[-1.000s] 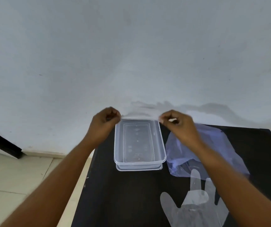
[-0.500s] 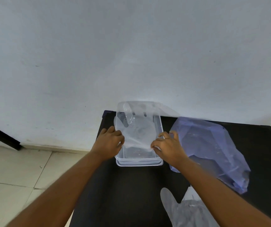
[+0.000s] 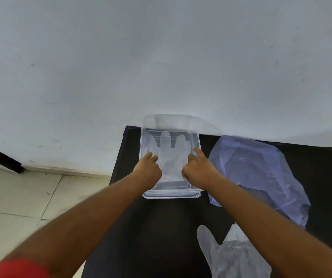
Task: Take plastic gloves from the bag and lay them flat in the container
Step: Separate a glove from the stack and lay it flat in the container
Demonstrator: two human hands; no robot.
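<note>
A clear plastic container (image 3: 171,195) stands at the far left of the black table (image 3: 151,227), against the wall. A translucent plastic glove (image 3: 171,153) lies spread inside it, fingers pointing away from me. My left hand (image 3: 148,170) pinches the glove's left edge and my right hand (image 3: 198,170) pinches its right edge, index finger stretched toward the container's right wall. Both hands rest low inside the container. The bluish plastic bag (image 3: 261,173) lies crumpled just right of the container.
Another translucent glove (image 3: 229,257) lies on the table near its front, partly under my right forearm. A white wall rises right behind the container. The table's left edge drops to a tiled floor (image 3: 20,197), where a dark bar (image 3: 0,159) leans.
A second ago both hands held the glove up above the container's far end. They have since lowered it into the container, where it now lies spread out.
</note>
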